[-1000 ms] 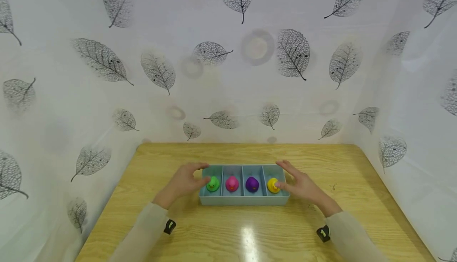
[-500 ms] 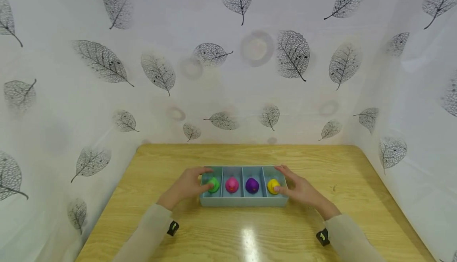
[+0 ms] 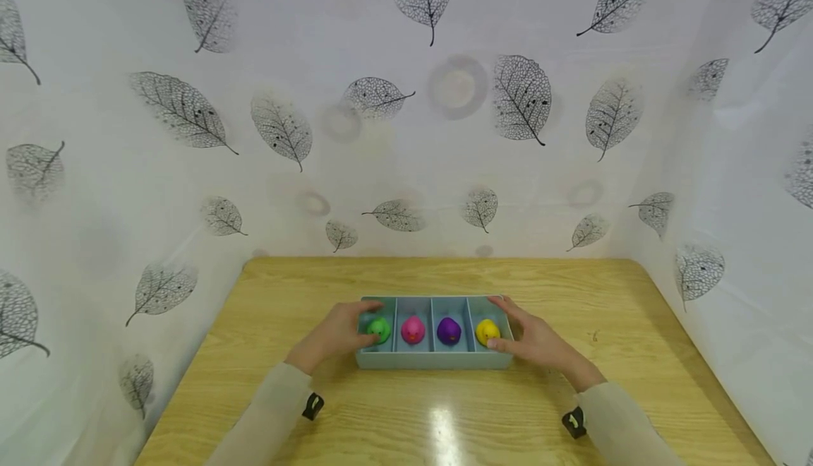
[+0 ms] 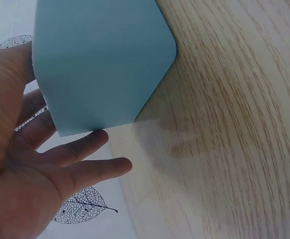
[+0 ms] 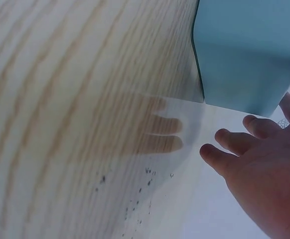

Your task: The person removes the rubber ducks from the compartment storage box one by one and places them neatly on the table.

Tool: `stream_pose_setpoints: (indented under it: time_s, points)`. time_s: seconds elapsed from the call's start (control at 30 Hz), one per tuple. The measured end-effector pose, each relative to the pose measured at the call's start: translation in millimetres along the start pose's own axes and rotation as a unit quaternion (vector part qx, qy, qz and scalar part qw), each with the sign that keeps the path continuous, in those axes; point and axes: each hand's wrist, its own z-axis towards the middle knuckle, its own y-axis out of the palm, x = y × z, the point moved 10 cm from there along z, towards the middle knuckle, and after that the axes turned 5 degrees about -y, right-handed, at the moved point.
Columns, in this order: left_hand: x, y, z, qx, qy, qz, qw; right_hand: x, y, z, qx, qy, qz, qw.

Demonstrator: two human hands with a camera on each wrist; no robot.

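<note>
Pale blue four-slot tray (image 3: 435, 361) on wood bench (image 3: 381, 416), centered, long side facing the person. One toy duck per slot, left to right: green duck (image 3: 379, 327), pink duck (image 3: 413, 329), purple duck (image 3: 449, 330), yellow duck (image 3: 488, 328). Left hand (image 3: 332, 333) at tray's left end: grip spread, thumb over green's slot, partly covering that duck, index toward far rim. Right hand (image 3: 538, 342) mirrors it: grip spread, thumb at yellow's near edge, index at far corner. Wrist views: outer fingers splayed beside the end walls. Leaf-print sheet (image 3: 438, 162) behind.
</note>
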Motion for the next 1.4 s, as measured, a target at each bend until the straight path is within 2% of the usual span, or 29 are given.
stream_pose_setpoints:
  time_s: [0.1,0.33,0.57,1.4]
  points:
    - [-1.1,1.1,1.0,-0.006,-0.010,-0.007,0.9999,3,0.8,1,-0.003,0.007,-0.001,1.000]
    - [-0.4,1.9,3.8,-0.004,-0.006,-0.006,1.0000,8,2.7,1,-0.006,0.022,0.009,1.000]
    - [-3.0,7.1,6.3,-0.016,-0.010,-0.017,0.9997,8,4.0,-1,-0.015,0.020,0.003,1.000]
    - [-3.0,14.8,9.1,-0.028,-0.031,0.012,0.9991,5,4.1,-1,-0.017,0.028,0.016,0.999]
